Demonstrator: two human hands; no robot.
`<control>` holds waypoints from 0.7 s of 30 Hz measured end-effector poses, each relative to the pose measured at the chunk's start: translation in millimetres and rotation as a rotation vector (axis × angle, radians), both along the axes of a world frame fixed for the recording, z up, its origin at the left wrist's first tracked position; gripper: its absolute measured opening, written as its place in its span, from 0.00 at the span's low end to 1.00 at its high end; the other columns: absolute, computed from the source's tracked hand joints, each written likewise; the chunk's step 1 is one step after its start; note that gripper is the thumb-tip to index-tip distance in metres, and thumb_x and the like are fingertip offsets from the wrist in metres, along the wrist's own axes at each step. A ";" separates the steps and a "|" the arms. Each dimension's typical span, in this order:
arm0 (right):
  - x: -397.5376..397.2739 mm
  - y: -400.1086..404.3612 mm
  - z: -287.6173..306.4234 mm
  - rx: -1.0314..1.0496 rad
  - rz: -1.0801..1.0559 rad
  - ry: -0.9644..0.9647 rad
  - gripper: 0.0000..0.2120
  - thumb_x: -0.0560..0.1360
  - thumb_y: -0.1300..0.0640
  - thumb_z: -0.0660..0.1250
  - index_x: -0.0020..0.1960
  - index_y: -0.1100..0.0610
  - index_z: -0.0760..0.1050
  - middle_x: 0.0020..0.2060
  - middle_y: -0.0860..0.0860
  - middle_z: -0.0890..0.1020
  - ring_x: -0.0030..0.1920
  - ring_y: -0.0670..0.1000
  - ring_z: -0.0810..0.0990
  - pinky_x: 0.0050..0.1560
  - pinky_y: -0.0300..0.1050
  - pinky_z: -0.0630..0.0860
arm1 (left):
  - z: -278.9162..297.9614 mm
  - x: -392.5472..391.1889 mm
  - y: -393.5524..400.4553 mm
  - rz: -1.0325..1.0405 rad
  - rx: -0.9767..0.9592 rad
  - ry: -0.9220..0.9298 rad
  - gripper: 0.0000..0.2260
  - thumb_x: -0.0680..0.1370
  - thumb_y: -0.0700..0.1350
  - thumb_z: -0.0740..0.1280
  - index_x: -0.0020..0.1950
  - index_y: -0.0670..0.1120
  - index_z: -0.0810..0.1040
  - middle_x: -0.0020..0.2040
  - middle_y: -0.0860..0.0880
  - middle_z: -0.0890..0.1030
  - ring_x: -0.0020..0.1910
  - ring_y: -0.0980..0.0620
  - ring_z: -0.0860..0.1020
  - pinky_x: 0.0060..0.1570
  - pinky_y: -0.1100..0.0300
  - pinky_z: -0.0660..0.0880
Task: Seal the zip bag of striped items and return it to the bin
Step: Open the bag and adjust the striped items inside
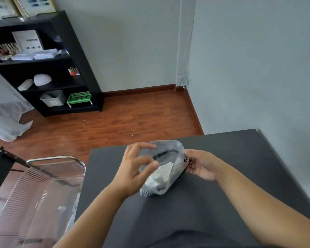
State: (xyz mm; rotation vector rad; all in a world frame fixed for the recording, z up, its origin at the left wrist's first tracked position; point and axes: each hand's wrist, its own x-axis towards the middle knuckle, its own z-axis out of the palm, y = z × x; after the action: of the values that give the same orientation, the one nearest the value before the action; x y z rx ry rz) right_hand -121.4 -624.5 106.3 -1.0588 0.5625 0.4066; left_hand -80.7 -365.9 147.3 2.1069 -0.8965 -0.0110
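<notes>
A clear zip bag point(166, 169) holding white and dark items is held just above the dark grey table point(231, 154). Its mouth faces up and gapes, with the dark zip strip curving across the top. My left hand point(134, 170) pinches the bag's left edge near the mouth with thumb and fingers. The right end of the zip strip, by a small red label, sits between the fingers of my right hand point(200, 164). The contents are blurred, so their stripes are hard to make out. A clear plastic bin point(43, 190) stands to the left of the table.
The bin sits on a wire-framed stand with a metal rail point(57, 158). A black shelf unit point(48, 65) with small objects and a green basket point(80, 98) stands against the far wall. Wooden floor lies between. A wall runs along the table's right side.
</notes>
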 end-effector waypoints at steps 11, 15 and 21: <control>-12.1 1.4 32.1 -0.304 0.411 -0.439 0.16 0.70 0.68 0.74 0.53 0.54 0.76 0.40 0.54 0.79 0.41 0.48 0.78 0.43 0.40 0.77 | 11.4 35.0 -49.7 -0.220 0.267 0.858 0.13 0.80 0.51 0.67 0.58 0.44 0.81 0.52 0.48 0.83 0.51 0.54 0.80 0.55 0.62 0.75; -20.3 -2.1 37.3 -0.589 0.427 -0.474 0.18 0.69 0.62 0.74 0.51 0.44 0.74 0.36 0.45 0.81 0.36 0.43 0.76 0.40 0.36 0.75 | 3.8 23.6 -53.1 -0.327 0.098 0.965 0.08 0.76 0.46 0.71 0.50 0.43 0.82 0.41 0.52 0.80 0.42 0.56 0.78 0.48 0.63 0.74; -20.9 -5.1 33.5 -0.695 0.335 -0.380 0.13 0.67 0.48 0.79 0.48 0.50 0.80 0.32 0.46 0.78 0.33 0.44 0.74 0.37 0.41 0.70 | 0.7 8.3 -61.5 -0.063 0.094 0.489 0.10 0.75 0.45 0.72 0.36 0.53 0.76 0.28 0.58 0.72 0.26 0.59 0.67 0.28 0.69 0.64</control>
State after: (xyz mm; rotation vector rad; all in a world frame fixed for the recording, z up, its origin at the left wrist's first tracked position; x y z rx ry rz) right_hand -142.3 -629.7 139.8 -1.8647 0.1727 0.2896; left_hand -72.4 -427.4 148.0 2.0271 -0.6716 -0.5848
